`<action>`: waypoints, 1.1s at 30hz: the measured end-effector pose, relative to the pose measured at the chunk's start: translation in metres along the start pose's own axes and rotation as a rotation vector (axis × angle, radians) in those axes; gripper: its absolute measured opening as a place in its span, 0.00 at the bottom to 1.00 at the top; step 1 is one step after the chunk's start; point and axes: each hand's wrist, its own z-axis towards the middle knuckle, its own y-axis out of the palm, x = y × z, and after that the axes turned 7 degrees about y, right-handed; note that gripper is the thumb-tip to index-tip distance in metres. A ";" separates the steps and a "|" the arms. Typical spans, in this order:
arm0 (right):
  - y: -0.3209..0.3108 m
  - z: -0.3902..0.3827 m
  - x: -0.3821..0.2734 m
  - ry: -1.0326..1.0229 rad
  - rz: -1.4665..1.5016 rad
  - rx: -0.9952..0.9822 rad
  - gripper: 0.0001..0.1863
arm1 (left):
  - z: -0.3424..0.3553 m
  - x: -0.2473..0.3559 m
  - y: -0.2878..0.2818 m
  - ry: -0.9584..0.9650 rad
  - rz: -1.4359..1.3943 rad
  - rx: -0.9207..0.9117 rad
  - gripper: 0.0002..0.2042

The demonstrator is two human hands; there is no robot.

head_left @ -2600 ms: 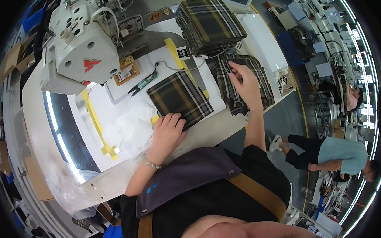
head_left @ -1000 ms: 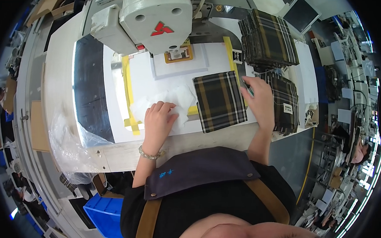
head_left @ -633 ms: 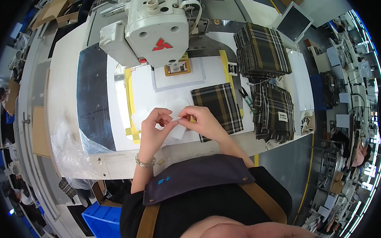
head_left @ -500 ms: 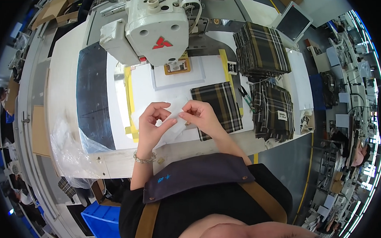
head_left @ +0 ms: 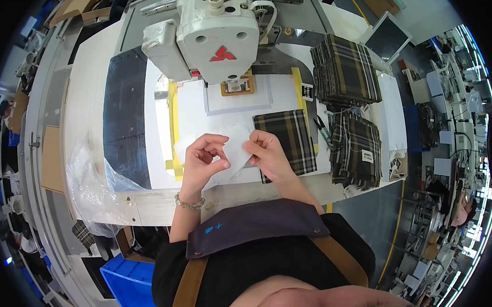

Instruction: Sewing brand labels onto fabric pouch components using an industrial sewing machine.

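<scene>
My left hand (head_left: pixel 205 161) is curled at the left edge of a thin white sheet (head_left: pixel 236 151), its thumb against it. My right hand (head_left: pixel 265 155) pinches the sheet's right side between thumb and forefinger. More white sheets (head_left: pixel 186 145) lie beneath my hands. A dark plaid square (head_left: pixel 286 132) lies flat just behind and right of my right hand. Green-handled snips (head_left: pixel 325 136) rest right of it, beside a loose pile of plaid pieces (head_left: pixel 352 143). A taller plaid stack (head_left: pixel 346 67) stands behind that pile.
A white sewing machine head (head_left: pixel 218 31) overhangs the back, above a small orange frame (head_left: pixel 237 87). Crumpled clear plastic (head_left: pixel 85 182) lies at the left edge of the table (head_left: pixel 84 105). A screen (head_left: pixel 386 37) stands back right, a blue crate (head_left: pixel 120 282) lower left.
The view has turned. My right hand has moved from the plaid pile to the white sheet; my left hand has left the plaid square for it. The held sheet now faces up more fully.
</scene>
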 end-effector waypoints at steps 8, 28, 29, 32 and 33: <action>-0.004 0.002 0.002 0.009 0.030 0.006 0.09 | 0.001 -0.001 0.001 -0.056 -0.017 0.008 0.21; 0.006 -0.008 0.002 -0.247 -0.264 0.162 0.07 | 0.001 0.001 0.006 0.010 0.182 0.092 0.18; 0.006 -0.008 0.002 -0.249 -0.258 0.160 0.07 | 0.001 0.000 0.007 0.022 0.177 0.102 0.17; 0.005 -0.008 0.002 -0.250 -0.243 0.149 0.07 | 0.001 -0.004 0.007 0.068 0.182 0.121 0.14; 0.005 -0.008 0.003 -0.248 -0.239 0.146 0.07 | 0.001 -0.006 0.007 0.084 0.187 0.124 0.13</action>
